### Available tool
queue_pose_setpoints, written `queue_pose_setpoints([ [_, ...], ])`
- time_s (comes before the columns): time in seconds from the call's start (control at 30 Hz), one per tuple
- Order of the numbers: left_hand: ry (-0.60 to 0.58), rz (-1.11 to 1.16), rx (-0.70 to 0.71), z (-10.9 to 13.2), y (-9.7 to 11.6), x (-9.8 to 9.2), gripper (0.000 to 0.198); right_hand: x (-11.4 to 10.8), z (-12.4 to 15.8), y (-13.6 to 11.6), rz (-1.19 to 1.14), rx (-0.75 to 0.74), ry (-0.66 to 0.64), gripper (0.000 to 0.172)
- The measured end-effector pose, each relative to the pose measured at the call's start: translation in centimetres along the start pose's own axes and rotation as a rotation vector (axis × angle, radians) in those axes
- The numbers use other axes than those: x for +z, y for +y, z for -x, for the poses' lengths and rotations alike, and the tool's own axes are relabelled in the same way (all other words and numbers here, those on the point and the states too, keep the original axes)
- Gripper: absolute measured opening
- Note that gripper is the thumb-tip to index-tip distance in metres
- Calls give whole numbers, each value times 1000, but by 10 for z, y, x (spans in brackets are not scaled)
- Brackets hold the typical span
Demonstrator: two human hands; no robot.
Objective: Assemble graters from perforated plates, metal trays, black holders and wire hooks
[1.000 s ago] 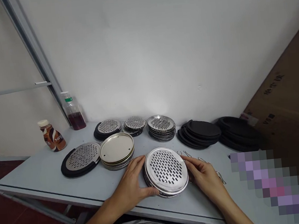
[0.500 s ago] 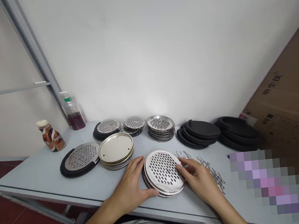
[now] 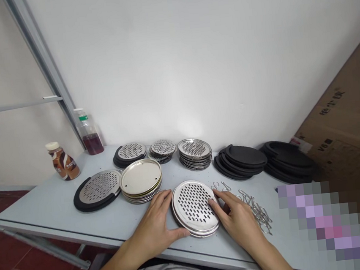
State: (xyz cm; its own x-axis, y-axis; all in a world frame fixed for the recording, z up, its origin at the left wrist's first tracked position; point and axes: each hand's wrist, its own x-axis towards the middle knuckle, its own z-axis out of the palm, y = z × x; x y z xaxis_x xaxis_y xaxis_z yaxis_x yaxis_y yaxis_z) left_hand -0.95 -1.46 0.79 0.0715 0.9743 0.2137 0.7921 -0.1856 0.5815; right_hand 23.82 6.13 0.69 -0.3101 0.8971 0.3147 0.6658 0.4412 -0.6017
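A round perforated steel grater disc (image 3: 193,208) lies on the table, with at least one more rim showing beneath it. My left hand (image 3: 153,226) cups its left rim. My right hand (image 3: 235,216) grips the right side, fingertips on the top face. Just right of my right hand lies a tangle of wire hooks (image 3: 255,210). Left of the disc stands a stack of metal lids (image 3: 141,181), nearly touching my left fingers.
A grater plate on a black base (image 3: 98,190) lies at the left. Further back stand stacked perforated discs (image 3: 195,154) and black bases (image 3: 241,156). Two bottles (image 3: 89,135) stand at the back left. A cardboard box (image 3: 342,136) leans at the right, beside a pixelated patch (image 3: 328,222).
The perforated disc has shifted left and turned slightly between my hands. My right hand has moved left with it, further onto the disc. The hooks now show more fully.
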Motion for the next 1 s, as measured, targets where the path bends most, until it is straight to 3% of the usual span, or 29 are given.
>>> queue_pose_setpoints([
  [1.0, 4, -31, -9, 4, -6, 3, 96, 3, 4, -2, 192, -78, 12, 38],
])
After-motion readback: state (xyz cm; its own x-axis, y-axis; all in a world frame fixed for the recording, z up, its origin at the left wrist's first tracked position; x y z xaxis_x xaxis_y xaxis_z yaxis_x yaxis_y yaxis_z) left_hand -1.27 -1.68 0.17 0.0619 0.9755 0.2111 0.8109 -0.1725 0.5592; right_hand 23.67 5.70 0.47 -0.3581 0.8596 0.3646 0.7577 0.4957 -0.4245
